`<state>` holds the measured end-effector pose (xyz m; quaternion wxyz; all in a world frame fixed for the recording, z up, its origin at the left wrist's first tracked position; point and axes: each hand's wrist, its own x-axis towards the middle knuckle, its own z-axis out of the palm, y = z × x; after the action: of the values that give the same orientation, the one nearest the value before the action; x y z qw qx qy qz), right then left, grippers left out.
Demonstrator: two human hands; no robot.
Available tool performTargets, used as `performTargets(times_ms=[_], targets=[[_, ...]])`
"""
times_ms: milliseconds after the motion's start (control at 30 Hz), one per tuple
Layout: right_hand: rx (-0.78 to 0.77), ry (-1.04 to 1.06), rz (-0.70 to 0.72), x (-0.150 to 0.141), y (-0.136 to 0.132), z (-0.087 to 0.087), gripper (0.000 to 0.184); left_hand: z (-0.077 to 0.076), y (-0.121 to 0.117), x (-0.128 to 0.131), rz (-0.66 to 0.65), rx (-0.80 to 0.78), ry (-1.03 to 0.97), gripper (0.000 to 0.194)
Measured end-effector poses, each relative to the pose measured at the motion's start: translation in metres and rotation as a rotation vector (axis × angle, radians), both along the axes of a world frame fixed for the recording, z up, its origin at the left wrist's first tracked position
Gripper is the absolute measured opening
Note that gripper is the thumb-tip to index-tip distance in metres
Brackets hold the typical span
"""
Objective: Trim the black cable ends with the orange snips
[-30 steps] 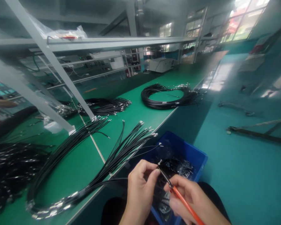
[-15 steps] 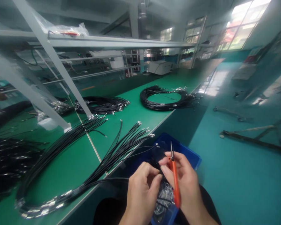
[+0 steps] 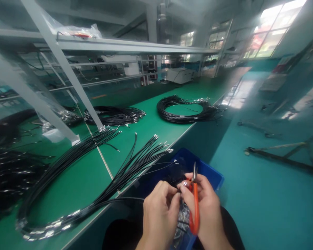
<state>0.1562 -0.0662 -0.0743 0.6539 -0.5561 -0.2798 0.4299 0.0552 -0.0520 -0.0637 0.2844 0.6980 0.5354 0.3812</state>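
Observation:
My left hand (image 3: 159, 211) is pinched shut over my lap, fingertips holding the end of a thin black cable (image 3: 125, 199) that runs left to the bench. My right hand (image 3: 206, 208) grips orange-handled pliers (image 3: 195, 201) upright, jaws pointing up beside the left fingertips. Both hands hover over a blue bin (image 3: 211, 175) on my lap holding small metal parts in plastic. A bundle of black cables with metal ends (image 3: 135, 166) lies on the green bench (image 3: 94, 180) just left of the hands.
More cable bundles lie on the bench: a coil (image 3: 185, 109) far ahead, a heap (image 3: 114, 116) behind a white frame post (image 3: 59, 66), and a tangle (image 3: 7, 173) at far left. Teal floor (image 3: 263, 194) lies to the right.
The pliers swung from slanted across my right hand to upright, and both hands drew closer together over the bin. The view shifted slightly.

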Motion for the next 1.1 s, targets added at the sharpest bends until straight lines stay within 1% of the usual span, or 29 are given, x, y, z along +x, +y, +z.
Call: performTargets(times_ms=[67, 167, 300, 400, 467, 567, 633, 700, 733, 833, 867, 933, 1000, 1100], targets=[[0.021, 0.016, -0.003, -0.001, -0.001, -0.002, 0.029, 0.000, 0.000, -0.001, 0.002, -0.028, -0.028, 0.017], [0.025, -0.006, -0.009, -0.002, -0.003, -0.003, 0.030, 0.001, 0.000, -0.002, 0.012, -0.046, -0.045, 0.017], [0.025, -0.097, 0.017, 0.000, -0.001, -0.007, 0.030, 0.002, 0.000, -0.001, 0.009, -0.064, -0.044, 0.017], [0.042, -0.202, -0.016, 0.000, 0.000, -0.016, 0.026, 0.000, 0.001, -0.002, -0.005, -0.105, -0.071, 0.016], [0.036, -0.284, -0.031, -0.002, -0.001, -0.023, 0.026, -0.001, 0.003, -0.005, -0.020, -0.166, -0.154, 0.015], [0.029, -0.334, 0.003, -0.003, -0.004, -0.031, 0.027, -0.002, 0.009, -0.014, -0.062, -0.296, -0.357, 0.013], [0.056, -0.294, 0.067, 0.001, -0.007, -0.031, 0.029, -0.002, 0.014, -0.021, -0.107, -0.361, -0.477, 0.015], [0.071, -0.187, 0.198, 0.011, -0.010, -0.025, 0.031, -0.001, 0.019, -0.028, -0.157, -0.403, -0.564, 0.015], [0.053, -0.104, 0.292, 0.017, -0.011, -0.021, 0.033, -0.001, 0.021, -0.030, -0.178, -0.421, -0.599, 0.014], [-0.043, 0.175, 0.670, 0.034, -0.015, -0.006, 0.036, 0.001, 0.024, -0.036, -0.217, -0.471, -0.690, 0.009], [-0.074, 0.224, 0.750, 0.038, -0.016, -0.002, 0.036, 0.002, 0.025, -0.036, -0.228, -0.485, -0.714, 0.008], [-0.120, 0.264, 0.824, 0.043, -0.019, 0.005, 0.033, 0.003, 0.025, -0.037, -0.247, -0.508, -0.751, 0.006], [-0.161, 0.263, 0.869, 0.046, -0.021, 0.009, 0.024, 0.004, 0.025, -0.037, -0.267, -0.519, -0.766, 0.005], [-0.213, 0.267, 0.927, 0.046, -0.021, 0.010, 0.017, 0.005, 0.024, -0.036, -0.282, -0.511, -0.747, 0.008]])
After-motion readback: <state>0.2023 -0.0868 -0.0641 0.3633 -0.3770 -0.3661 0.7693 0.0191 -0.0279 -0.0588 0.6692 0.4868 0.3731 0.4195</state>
